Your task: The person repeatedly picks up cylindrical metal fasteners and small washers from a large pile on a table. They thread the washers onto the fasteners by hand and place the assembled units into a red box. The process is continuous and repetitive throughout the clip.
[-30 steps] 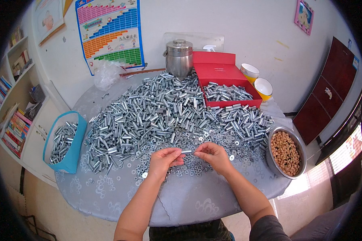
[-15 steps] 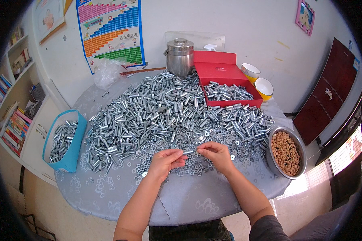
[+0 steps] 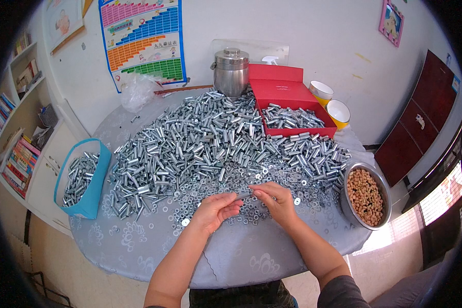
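- Your left hand [image 3: 214, 209] and your right hand [image 3: 276, 200] meet near the front of the round worktop [image 3: 251, 262], and between them you hold one small metal bolt [image 3: 243, 195], lying about level.
- The grip of your left hand is pinching the left end of the bolt, with the fingers pressed together around it. The grip of your right hand is closed at the other end; whether it also pinches a washer or a nut there is too small to tell.
- The bolt is held just above the loose washers and nuts [image 3: 226, 197], so small parts are directly under your fingers and easy to pick.
- Behind them lies the large heap of silver bolts and sleeves [image 3: 200, 143], covering most of the worktop and close enough for either hand.
- At your left, the blue basket [image 3: 90, 195] hangs at the edge of the worktop with more silver pieces inside. It is apart from the heap, so its content stays separate.
- The red box [image 3: 285, 97] at the back also holds some silver pieces.
- At your right, the steel bowl [image 3: 380, 185] holds small brown pieces, near your right forearm but not touching it.
- A steel canister [image 3: 231, 72] and two yellow cups [image 3: 329, 102] stand at the wall, away from your hands.
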Demonstrator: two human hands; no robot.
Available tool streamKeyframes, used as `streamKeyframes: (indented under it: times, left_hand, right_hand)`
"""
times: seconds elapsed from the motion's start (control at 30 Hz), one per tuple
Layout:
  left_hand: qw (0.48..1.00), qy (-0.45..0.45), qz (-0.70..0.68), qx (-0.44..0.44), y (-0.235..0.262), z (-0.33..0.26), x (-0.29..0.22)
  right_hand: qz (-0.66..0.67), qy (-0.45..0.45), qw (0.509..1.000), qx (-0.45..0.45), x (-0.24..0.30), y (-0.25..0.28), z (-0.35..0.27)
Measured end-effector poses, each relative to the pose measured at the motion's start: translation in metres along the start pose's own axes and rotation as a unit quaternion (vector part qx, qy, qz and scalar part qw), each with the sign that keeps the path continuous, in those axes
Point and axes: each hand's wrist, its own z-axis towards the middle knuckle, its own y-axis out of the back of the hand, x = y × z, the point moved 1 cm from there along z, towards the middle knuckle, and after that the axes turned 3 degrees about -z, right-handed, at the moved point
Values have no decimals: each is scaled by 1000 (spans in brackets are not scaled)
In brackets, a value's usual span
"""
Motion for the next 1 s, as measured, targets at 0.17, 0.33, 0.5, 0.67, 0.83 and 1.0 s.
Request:
streamKeyframes:
  times: [0.17,0.33,0.5,0.67,0.83,1.0]
  left_hand:
    - [1000,19,-15,21,3,1,1]
    - [1000,24,-5,11,2,1,0]
    - [999,25,-18,22,5,2,0]
    - [998,41,-34,32,8,3,0]
    - [999,27,24,35,4,1,-1]
    - [998,10,54,24,1,-1,-2]
  right_hand:
    - [-55,85,995,2,1,2,0]
    - [-22,56,998,17,1,2,0]
    - [-30,62,997,28,0,2,1]
    - [-85,130,987,38,2,4,2]
    - [-64,71,993,74,7,6,2]
    - [73,3,991,115,2,5,0]
